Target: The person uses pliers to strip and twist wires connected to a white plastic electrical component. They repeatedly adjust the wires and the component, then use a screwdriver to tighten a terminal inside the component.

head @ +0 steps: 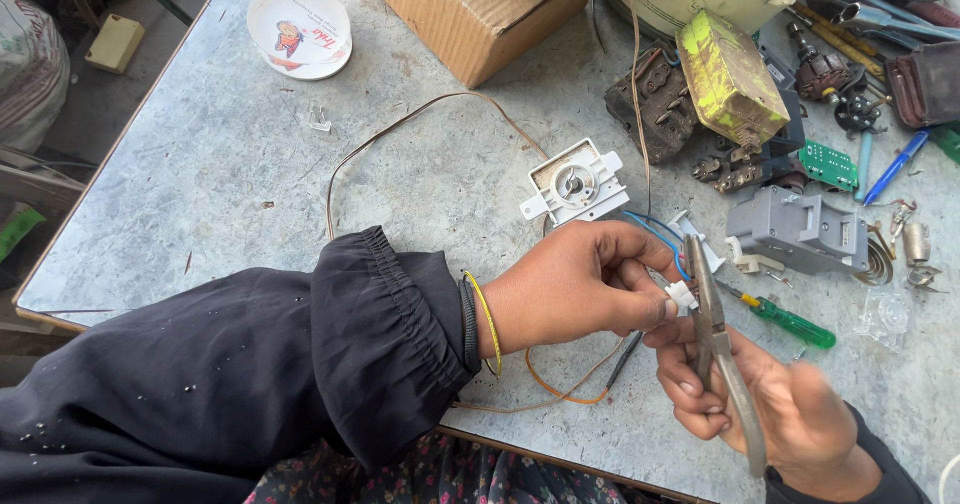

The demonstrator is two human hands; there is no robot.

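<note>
Grey worktop point(240, 164); white connector point(681, 297); blue wires point(660, 232); green-handled screwdriver point(790, 324); black sleeve point(300, 354); yellow bangle point(488, 319); brown cardboard box point(480, 14); floral-patterned cloth point(450, 474)

Head camera looks down, close above workbench point(250, 164).

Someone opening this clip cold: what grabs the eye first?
At the near edge, the left hand pinches a small white connector while the right hand works pliers against it. Behind them lies a white timer unit, with parts heaped at the table's far right.
</note>
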